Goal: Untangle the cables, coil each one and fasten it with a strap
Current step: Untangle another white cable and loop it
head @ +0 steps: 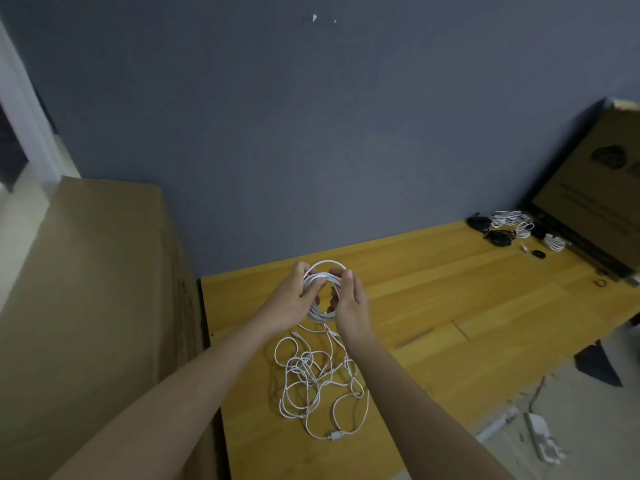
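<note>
Hands: left hand point(294, 299) and right hand point(349, 306) both grip white coil point(320, 271), unstrapped.
Left: tangle point(318, 386) at 6 o'clock.
Done: bundles point(509, 226) at 2 o'clock.

L forearm point(194, 386) – bare, no sleeve | R forearm point(408, 393) – bare | no rings/watch visible

We see a white cable coil point(323, 292) at the centre of the frame, wound into a round ring of several turns and held upright above the wooden surface. From its lower edge a strand runs down into a loose white tangle point(320, 382) lying flat, lower centre, loops crossing one another, with a connector point(335, 435) at its bottom. At the upper right lie finished white bundles point(512, 221) and black bundles point(498, 237), close together.
</note>
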Demonstrator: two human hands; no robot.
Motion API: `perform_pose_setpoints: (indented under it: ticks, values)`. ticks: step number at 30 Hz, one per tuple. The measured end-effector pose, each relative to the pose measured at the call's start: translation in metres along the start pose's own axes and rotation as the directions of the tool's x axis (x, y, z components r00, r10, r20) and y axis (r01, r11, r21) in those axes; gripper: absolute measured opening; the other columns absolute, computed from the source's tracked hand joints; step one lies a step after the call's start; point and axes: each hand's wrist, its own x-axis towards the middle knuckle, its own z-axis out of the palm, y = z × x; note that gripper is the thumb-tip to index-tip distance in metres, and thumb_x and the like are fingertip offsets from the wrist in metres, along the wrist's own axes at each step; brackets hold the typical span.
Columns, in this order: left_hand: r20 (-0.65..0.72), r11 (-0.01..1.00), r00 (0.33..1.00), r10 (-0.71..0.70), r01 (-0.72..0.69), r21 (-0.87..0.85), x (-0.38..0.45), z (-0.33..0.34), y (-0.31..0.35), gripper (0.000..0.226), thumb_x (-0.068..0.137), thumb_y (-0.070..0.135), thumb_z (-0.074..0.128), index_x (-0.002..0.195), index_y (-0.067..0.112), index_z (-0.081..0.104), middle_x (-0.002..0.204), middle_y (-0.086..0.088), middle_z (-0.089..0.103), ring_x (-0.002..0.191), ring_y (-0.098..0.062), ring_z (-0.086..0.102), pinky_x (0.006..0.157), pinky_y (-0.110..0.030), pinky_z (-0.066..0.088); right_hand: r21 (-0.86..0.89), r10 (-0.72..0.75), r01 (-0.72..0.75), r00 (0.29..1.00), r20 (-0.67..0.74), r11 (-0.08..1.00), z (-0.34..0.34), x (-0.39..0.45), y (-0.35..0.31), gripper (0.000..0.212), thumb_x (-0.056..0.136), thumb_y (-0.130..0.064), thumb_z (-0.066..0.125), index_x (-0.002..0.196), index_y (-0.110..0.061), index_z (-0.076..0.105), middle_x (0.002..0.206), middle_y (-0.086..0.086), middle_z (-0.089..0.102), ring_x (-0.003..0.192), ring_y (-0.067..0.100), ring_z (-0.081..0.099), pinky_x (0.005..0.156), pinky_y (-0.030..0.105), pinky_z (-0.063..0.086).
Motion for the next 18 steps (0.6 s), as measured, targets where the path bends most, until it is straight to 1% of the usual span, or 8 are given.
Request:
perform_pose_setpoints:
  ticks: [2,5,8,10,12,14,16,18]
  values:
    - [0.015,0.999,1.000,-0.003,0.003,0.040,-0.001,0.005,0.005,0.017,0.100,0.033,0.043,0.104,0.017,0.040,0.078,0.003,0.060,0.070,-0.011,0.059,0.069,-0.031,0.047,0.034,0.027,-0.026,0.999,-0.028,0.999,-0.006,-0.001,0.000,0.035,0.105,-0.030,0.031,0.094,-0.019,0.063,0.079,0.004,0.057,0.069,0.011,0.051,0.065,0.027,0.043]
    - [-0.003,0.992,0.999,0.037,-0.036,0.117,0.000,0.013,0.016,0.016,0.101,0.036,0.039,0.107,0.021,0.037,0.083,0.003,0.056,0.075,-0.017,0.058,0.070,-0.036,0.047,0.275,0.163,-0.144,0.986,-0.046,0.951,-0.024,0.001,-0.003,0.036,0.104,-0.027,0.035,0.099,-0.008,0.066,0.082,0.008,0.065,0.068,0.013,0.060,0.061,0.023,0.049]
    - [-0.040,0.976,0.996,0.080,-0.070,0.205,0.008,0.028,0.030,0.015,0.102,0.037,0.035,0.107,0.023,0.035,0.079,0.008,0.054,0.068,-0.014,0.056,0.064,-0.036,0.046,0.408,0.255,-0.241,0.967,0.019,0.881,-0.052,-0.001,0.001,0.032,0.104,-0.024,0.038,0.109,-0.008,0.065,0.097,0.009,0.072,0.088,0.021,0.069,0.076,0.031,0.055]
    - [-0.070,0.972,0.993,0.091,-0.074,0.223,0.012,0.047,0.042,0.016,0.102,0.037,0.034,0.107,0.022,0.036,0.076,0.009,0.055,0.067,-0.018,0.058,0.063,-0.038,0.048,0.451,0.286,-0.278,0.957,0.052,0.848,-0.075,-0.004,0.002,0.025,0.103,-0.020,0.040,0.109,-0.012,0.063,0.098,0.005,0.072,0.087,0.022,0.069,0.076,0.032,0.054]
    - [-0.095,0.977,0.990,0.100,-0.079,0.199,0.013,0.074,0.057,0.017,0.102,0.037,0.033,0.106,0.021,0.035,0.083,0.001,0.061,0.075,-0.027,0.061,0.066,-0.043,0.049,0.482,0.315,-0.300,0.948,0.053,0.823,-0.102,-0.003,0.002,0.021,0.101,-0.013,0.042,0.112,-0.014,0.060,0.100,0.006,0.071,0.076,0.024,0.065,0.063,0.029,0.052]
    - [-0.120,0.983,0.987,0.103,-0.082,0.167,0.016,0.106,0.073,0.018,0.102,0.034,0.032,0.110,0.018,0.036,0.091,-0.006,0.064,0.082,-0.034,0.062,0.066,-0.043,0.047,0.495,0.343,-0.307,0.939,0.019,0.813,-0.129,0.001,0.003,0.025,0.099,-0.008,0.040,0.113,-0.016,0.060,0.096,0.009,0.070,0.067,0.025,0.059,0.053,0.030,0.047]
    - [-0.138,0.982,0.985,0.104,-0.080,0.173,0.024,0.142,0.092,0.025,0.103,0.031,0.032,0.116,0.012,0.037,0.096,-0.011,0.065,0.087,-0.036,0.062,0.063,-0.039,0.040,0.487,0.346,-0.285,0.937,-0.039,0.826,-0.159,0.006,0.009,0.025,0.102,-0.016,0.036,0.105,-0.014,0.061,0.091,0.009,0.066,0.060,0.019,0.055,0.053,0.029,0.043]
    - [-0.137,0.982,0.986,0.093,-0.068,0.174,0.035,0.182,0.114,0.027,0.103,0.031,0.031,0.118,0.010,0.037,0.100,-0.012,0.067,0.091,-0.036,0.062,0.064,-0.039,0.038,0.414,0.311,-0.238,0.943,-0.119,0.879,-0.194,0.012,0.014,0.037,0.105,-0.030,0.032,0.095,-0.011,0.062,0.087,0.007,0.064,0.060,0.016,0.053,0.059,0.029,0.041]
